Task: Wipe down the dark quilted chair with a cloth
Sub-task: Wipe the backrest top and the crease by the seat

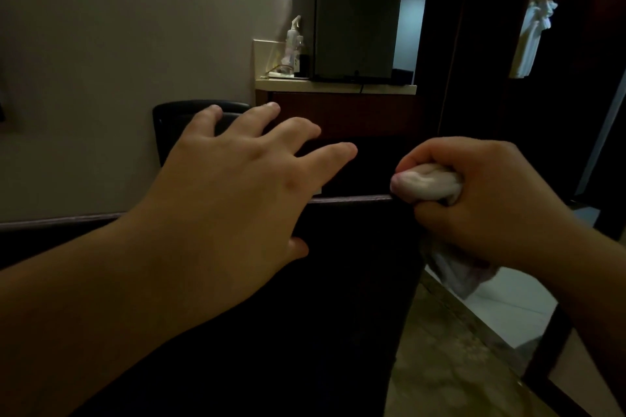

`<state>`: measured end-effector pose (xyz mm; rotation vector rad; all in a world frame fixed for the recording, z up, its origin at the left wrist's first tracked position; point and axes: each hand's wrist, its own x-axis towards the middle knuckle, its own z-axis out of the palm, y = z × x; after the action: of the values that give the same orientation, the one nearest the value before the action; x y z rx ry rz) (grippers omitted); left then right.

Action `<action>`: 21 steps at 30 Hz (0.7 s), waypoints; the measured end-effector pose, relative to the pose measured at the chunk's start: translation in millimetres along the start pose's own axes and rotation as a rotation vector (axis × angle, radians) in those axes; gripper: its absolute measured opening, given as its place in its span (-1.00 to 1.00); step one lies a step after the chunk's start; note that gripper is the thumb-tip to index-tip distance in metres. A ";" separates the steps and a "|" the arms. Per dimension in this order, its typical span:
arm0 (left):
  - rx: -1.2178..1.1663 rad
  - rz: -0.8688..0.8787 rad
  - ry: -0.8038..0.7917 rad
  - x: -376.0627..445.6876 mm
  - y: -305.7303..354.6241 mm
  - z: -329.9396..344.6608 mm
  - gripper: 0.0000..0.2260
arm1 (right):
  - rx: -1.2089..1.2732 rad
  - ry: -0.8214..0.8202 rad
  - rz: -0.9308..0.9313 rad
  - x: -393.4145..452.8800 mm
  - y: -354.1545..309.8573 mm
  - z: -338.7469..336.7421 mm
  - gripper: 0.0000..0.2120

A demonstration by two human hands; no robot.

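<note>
Left hand (237, 193) held above the chair's (338, 281) dark top edge, fingers (305, 132) straight and spread, gripping nothing. Right hand (491, 200) curled tight round a bunched pale cloth (426, 184), pressed against the right end of that edge, loose tail hanging below. Behind: mini fridge (352, 20) and spray bottle (293, 44) on a counter (335, 86).

No legible text or label anywhere, not even on the mini fridge (352, 17).
</note>
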<state>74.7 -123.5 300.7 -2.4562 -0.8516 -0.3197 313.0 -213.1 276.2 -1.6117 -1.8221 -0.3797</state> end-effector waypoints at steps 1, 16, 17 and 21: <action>0.005 0.013 0.018 -3.4 -2.5 0.3 -0.06 | -0.003 -0.009 0.014 -1.9 3.0 -1.3 -0.75; 0.099 -0.056 0.070 -16.1 -27.2 10.7 -0.08 | -0.069 -0.017 0.027 7.1 -2.7 1.8 -0.79; 0.054 -0.052 0.052 -15.9 -27.1 10.2 -0.08 | -0.065 -0.015 0.049 5.7 1.8 0.3 -0.79; -0.045 -0.049 0.080 -18.2 -21.1 10.1 -0.08 | -0.120 -0.003 0.134 3.3 14.3 -2.4 -0.76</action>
<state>47.8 -113.2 293.6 -2.4487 -0.8803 -0.4564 327.3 -209.2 277.2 -1.8061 -1.7101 -0.4325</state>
